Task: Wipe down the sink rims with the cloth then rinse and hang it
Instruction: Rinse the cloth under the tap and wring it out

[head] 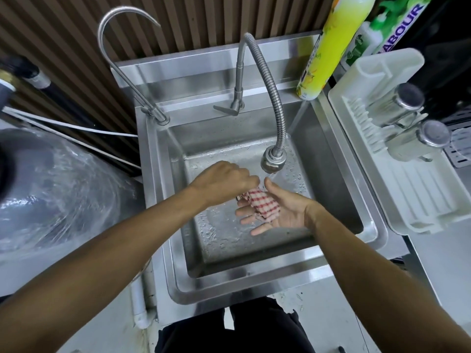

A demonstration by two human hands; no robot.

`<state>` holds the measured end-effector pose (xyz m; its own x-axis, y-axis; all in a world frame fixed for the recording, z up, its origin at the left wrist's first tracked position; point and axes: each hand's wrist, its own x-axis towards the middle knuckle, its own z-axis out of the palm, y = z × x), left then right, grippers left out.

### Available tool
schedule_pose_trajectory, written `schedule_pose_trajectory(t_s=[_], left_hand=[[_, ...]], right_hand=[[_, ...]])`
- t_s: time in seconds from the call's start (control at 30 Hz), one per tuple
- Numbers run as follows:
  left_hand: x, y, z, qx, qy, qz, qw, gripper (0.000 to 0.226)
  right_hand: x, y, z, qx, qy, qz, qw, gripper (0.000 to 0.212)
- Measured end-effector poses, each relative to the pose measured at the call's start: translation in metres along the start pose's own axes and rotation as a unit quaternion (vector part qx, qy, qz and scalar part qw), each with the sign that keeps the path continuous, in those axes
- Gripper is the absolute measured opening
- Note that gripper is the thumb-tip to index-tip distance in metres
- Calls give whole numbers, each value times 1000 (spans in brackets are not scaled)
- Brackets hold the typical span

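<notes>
A red-and-white checked cloth [263, 205] lies bunched across the palm of my right hand [283, 212], held palm up over the steel sink [244, 278]. My left hand [224, 180] is closed in a fist on the cloth's upper end, knuckles up. Both hands hover above the wet basin, just under the spray head [273, 160] of the flexible faucet [267, 80]. A thin stream of water falls from the spray head toward my right thumb. The cloth's underside is hidden by my hands.
A second curved tap [122, 44] stands at the sink's back left corner. A yellow spray bottle [331, 47] sits on the back right rim. A white dish rack [397, 149] with two steel cups is on the right. A large clear water jug [56, 194] stands left.
</notes>
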<state>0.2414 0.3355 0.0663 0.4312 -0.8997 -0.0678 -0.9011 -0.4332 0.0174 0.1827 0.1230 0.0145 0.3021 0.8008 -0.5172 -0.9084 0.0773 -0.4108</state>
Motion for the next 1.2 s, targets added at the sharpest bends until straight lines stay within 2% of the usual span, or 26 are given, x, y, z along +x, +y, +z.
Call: schedule_pose_trajectory(t_s=[0.07, 0.1, 0.2, 0.23, 0.27, 0.3, 0.33, 0.4, 0.43, 0.47, 0.57, 0.67, 0.73, 0.8, 0.9, 0.97, 1.0, 1.03, 1.1, 1.13, 1.17, 1.2], left_hand=[[4, 5, -1, 29, 79, 68, 994, 14], [6, 6, -1, 58, 109, 87, 989, 16], [7, -3, -3, 114, 148, 99, 977, 24], [5, -8, -3, 127, 139, 99, 977, 26], [2, -11, -3, 142, 119, 97, 978, 26], [-1, -11, -1, 151, 88, 92, 980, 24], [-3, -9, 1, 145, 45, 79, 985, 19], [-1, 3, 7, 93, -67, 13, 993, 10], [4, 8, 11, 57, -117, -45, 991, 8], [10, 12, 14, 18, -140, -102, 985, 4], [23, 15, 27, -108, -173, -228, 952, 14], [26, 17, 41, -286, -223, -289, 886, 19], [28, 18, 43, -409, -253, -309, 821, 20], [30, 16, 43, -523, -278, -336, 732, 29], [29, 10, 46, -630, -297, -337, 633, 39], [33, 7, 51, -682, -292, -325, 586, 42], [37, 7, 54, -697, -285, -325, 572, 41], [44, 7, 57, -697, -274, -331, 574, 38], [55, 10, 63, -658, -256, -349, 617, 27], [59, 10, 64, -637, -257, -353, 636, 26], [59, 8, 65, -635, -264, -351, 636, 28], [58, 3, 66, -657, -269, -347, 613, 32]], right_hand=[[9, 1, 2, 17, -88, -6, 996, 98], [13, 1, 7, 11, -124, -8, 992, 90], [18, -5, 19, 12, -158, 18, 987, 39], [18, -8, 23, 8, -144, 35, 989, 29], [17, -11, 26, -28, -102, 54, 993, 29], [17, -13, 30, -106, -25, 70, 992, 35], [18, -15, 35, -220, 75, 81, 969, 39], [24, -19, 43, -437, 268, 78, 855, 34], [28, -19, 45, -497, 326, 69, 801, 29], [31, -18, 44, -533, 361, 55, 763, 23], [36, -13, 35, -645, 418, 22, 640, 8], [36, -8, 20, -753, 409, -27, 515, 23], [36, -10, 11, -792, 389, -54, 468, 23], [35, -15, 4, -810, 378, -72, 442, 22], [36, -22, -3, -815, 361, -128, 435, 14], [34, -29, -9, -784, 372, -146, 474, 12], [32, -35, -10, -748, 394, -133, 516, 17], [30, -40, -14, -725, 411, -99, 543, 18], [26, -44, -25, -724, 414, -20, 552, 13], [22, -43, -29, -692, 413, 8, 592, 15], [18, -42, -33, -641, 402, 23, 653, 20], [14, -40, -37, -575, 385, 13, 722, 25]])
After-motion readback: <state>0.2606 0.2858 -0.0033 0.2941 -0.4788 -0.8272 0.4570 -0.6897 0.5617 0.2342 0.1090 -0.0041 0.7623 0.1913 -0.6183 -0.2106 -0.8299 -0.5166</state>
